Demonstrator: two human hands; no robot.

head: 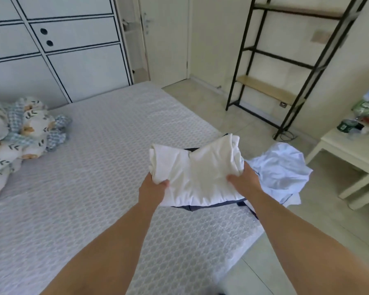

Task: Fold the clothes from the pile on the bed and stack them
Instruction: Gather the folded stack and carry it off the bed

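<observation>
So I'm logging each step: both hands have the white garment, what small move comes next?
Probably lower the folded white garment, gripped by the left hand and right hand, onto the dark garment directly beneath, since it already looks folded.

both arms outstretched; left hand (152,189), right hand (242,179) gripping.

A bedroom in a home: a bed (94,167) with a pale quilted cover fills most of the room, a patterned blanket (19,133) bunched at one side. White built-in cupboards (62,50) line the far wall beside a closed door (166,39). A black-framed shelf (285,67) and a white side table (349,150) stand on the tiled floor (222,111).
</observation>
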